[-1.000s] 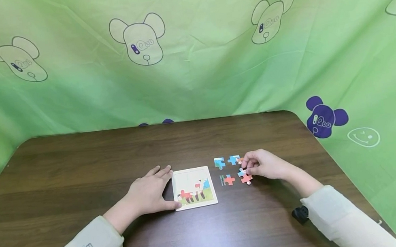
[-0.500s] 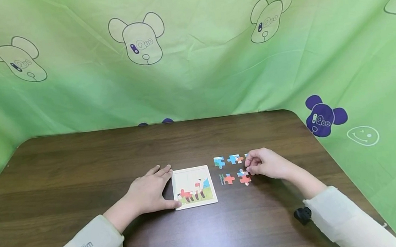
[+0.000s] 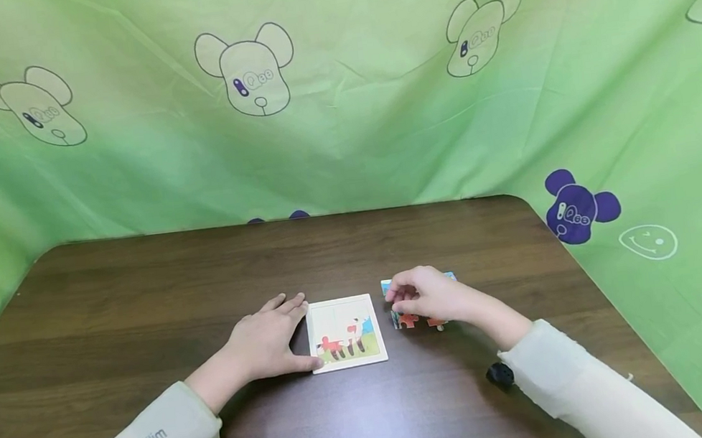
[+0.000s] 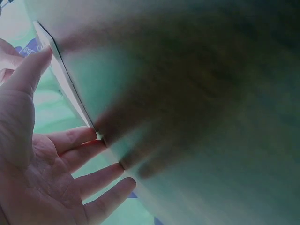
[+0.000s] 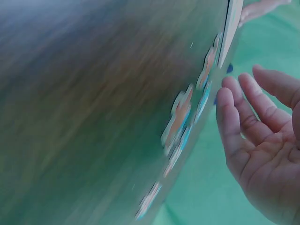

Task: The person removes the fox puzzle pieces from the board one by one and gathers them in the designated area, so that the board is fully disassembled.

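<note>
My left hand point(image 3: 267, 340) lies spread at the left side of a small square puzzle tray point(image 3: 381, 358), its fingers straight. The thumb touches the tray's near left corner and the fingertips reach its far left corner; in the left wrist view the thumb and fingers meet the tray's edge point(image 4: 70, 86). A cartoon animal shows partly in the tray, with its upper area pale. My right hand point(image 3: 433, 295) hovers above loose jigsaw pieces point(image 3: 408, 321) right of the tray. In the right wrist view its fingers are loosely bent, holding nothing, apart from the pieces point(image 5: 178, 117).
The brown wooden table point(image 3: 158, 291) stretches around the tray on all sides. A green cloth point(image 3: 348, 140) with bear-head prints hangs behind and along the right side. A dark wrist device point(image 3: 499, 375) sits by the right sleeve.
My right hand has moved left, from the right end of the loose pieces to above the left ones, covering several of them. The left hand and tray stay in place.
</note>
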The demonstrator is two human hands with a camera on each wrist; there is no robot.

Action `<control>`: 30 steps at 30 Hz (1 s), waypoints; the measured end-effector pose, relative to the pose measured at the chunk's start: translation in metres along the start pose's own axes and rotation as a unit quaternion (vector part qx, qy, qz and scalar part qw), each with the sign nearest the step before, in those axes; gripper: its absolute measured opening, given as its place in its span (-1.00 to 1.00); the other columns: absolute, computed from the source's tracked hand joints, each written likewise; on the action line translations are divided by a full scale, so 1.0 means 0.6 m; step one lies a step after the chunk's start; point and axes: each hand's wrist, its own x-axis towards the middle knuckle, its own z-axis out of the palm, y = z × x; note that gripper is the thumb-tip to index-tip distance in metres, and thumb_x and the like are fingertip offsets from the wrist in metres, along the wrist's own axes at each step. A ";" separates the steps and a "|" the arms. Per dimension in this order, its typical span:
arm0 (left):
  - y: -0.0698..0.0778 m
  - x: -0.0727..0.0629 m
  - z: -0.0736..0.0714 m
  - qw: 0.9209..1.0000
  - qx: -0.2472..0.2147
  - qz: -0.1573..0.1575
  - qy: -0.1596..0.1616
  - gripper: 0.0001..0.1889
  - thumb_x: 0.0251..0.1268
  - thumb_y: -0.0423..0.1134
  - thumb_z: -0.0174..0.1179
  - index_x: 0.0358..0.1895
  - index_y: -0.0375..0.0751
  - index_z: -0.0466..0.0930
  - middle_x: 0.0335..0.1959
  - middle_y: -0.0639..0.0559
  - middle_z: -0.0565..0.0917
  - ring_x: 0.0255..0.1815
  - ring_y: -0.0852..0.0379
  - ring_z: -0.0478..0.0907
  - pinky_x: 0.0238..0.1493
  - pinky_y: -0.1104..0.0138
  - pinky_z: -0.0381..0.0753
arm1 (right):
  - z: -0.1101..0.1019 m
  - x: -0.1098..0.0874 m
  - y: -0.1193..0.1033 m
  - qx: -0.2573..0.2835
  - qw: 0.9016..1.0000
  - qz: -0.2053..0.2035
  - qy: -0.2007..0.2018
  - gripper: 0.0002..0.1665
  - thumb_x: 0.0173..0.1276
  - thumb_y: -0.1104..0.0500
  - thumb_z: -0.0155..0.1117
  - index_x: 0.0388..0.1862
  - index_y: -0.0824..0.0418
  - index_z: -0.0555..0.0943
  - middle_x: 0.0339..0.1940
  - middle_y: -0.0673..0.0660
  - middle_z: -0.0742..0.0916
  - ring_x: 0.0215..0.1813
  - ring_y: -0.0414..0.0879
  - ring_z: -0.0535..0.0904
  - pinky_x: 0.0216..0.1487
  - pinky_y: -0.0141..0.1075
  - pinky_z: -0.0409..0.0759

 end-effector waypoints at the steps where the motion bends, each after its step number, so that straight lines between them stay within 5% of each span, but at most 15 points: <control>1: 0.000 0.000 0.000 1.000 0.000 0.000 0.000 0.03 -0.06 0.42 0.34 0.44 -0.16 0.38 0.53 0.00 0.34 0.54 -0.13 0.25 0.07 -0.22 0.56 | 0.004 0.003 -0.003 -0.003 1.000 -0.008 -0.002 -0.91 0.31 0.35 0.28 -0.22 0.30 0.67 -0.42 0.02 0.69 -0.37 -0.27 0.51 -0.29 -0.44 0.54; 13: 0.002 0.000 0.001 1.000 -0.007 -0.001 -0.001 0.01 -0.05 0.40 0.35 0.44 -0.17 0.39 0.52 -0.01 0.34 0.53 -0.15 0.26 0.09 -0.21 0.56 | 0.033 0.032 -0.036 -0.049 0.994 -0.087 -0.036 -0.84 0.27 0.31 0.36 -0.16 0.29 0.68 -0.34 0.03 0.65 -0.32 -0.26 0.51 -0.24 -0.41 0.56; 30: 0.002 0.001 0.001 1.000 -0.010 -0.006 -0.002 0.02 -0.06 0.41 0.35 0.44 -0.17 0.38 0.52 -0.01 0.34 0.54 -0.14 0.25 0.10 -0.23 0.55 | 0.044 0.039 -0.051 -0.111 0.987 -0.079 -0.084 -0.68 0.24 0.21 0.46 -0.02 0.24 0.69 -0.24 0.02 0.63 -0.22 -0.18 0.52 -0.10 -0.40 0.52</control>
